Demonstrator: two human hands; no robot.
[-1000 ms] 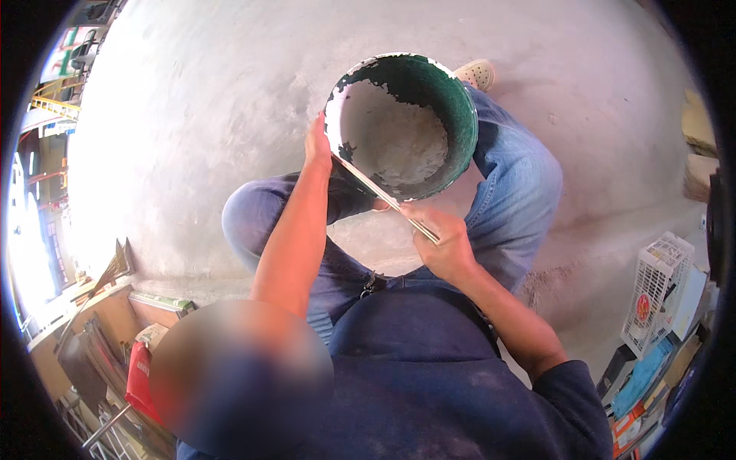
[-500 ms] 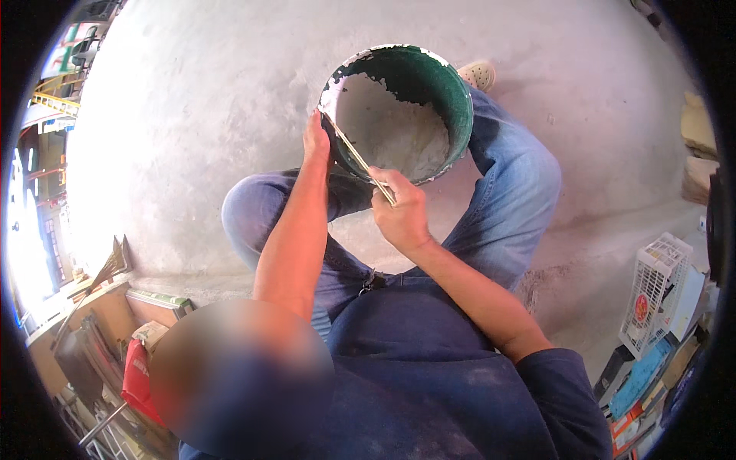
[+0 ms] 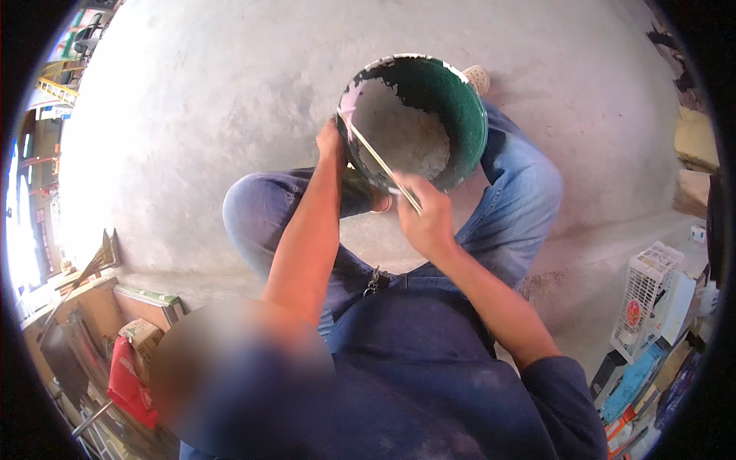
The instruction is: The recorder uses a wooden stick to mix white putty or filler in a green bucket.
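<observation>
A dark green bucket [image 3: 466, 115] is tilted between my bent legs, its mouth toward me. Dried pale grey residue [image 3: 406, 142] with a ragged edge coats the bottom and part of the inner wall, and white flakes cling to the rim. My left hand [image 3: 330, 140] grips the bucket's left side, its fingers partly hidden behind the wall. In my right hand [image 3: 425, 218], closed, is a thin pale stick [image 3: 376, 157], perhaps a pair of them. Its far tip touches the inner wall near the left rim, beside a pinkish-white patch.
Concrete floor [image 3: 192, 138] surrounds me. At the lower right are a white plastic basket [image 3: 648, 287] and stacked boxes. To the lower left lie a red bag [image 3: 130, 379], boards and a broom [image 3: 100, 257]. Tan blocks [image 3: 696, 138] sit at the far right.
The bucket and both hands have shifted a little to the right and toward me. The stick's tip stays at the left inner wall, and both grips are kept.
</observation>
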